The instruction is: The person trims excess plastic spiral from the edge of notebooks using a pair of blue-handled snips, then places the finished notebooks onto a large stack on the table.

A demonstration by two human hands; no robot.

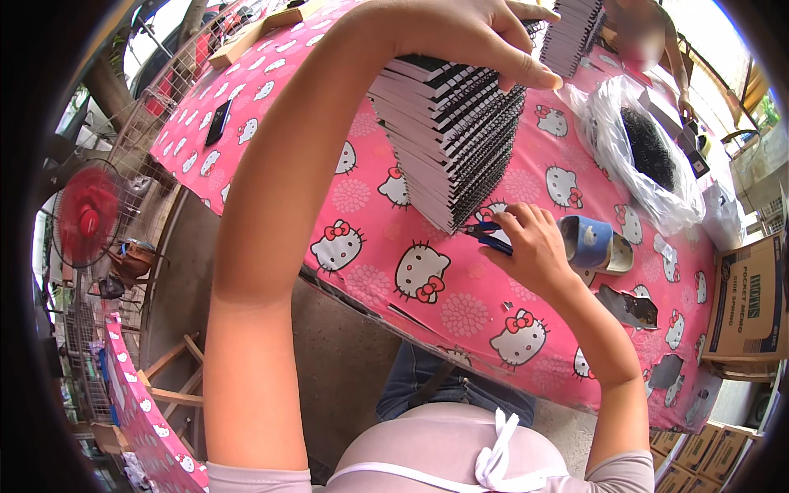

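A tall stack of spiral notebooks (448,123), with black covers and black wire bindings, stands on the table. My left hand (468,34) reaches across its top, thumb stretched toward the bound side and fingers apart; part of the fingers lies near the upper edge of the view. At the bottom corner nearest me, my right hand (530,246) is closed around blue-handled cutting pliers (496,240). The pliers' jaws point at the lowest bindings; whether they touch a wire I cannot tell.
Right of my right hand are a blue cup-like container (588,241) and a clear plastic bag (682,197) holding black coils (648,148). A second notebook stack (569,37) stands farther back, near another person (641,37). A phone (218,123) lies left; cardboard boxes (746,300) sit right.
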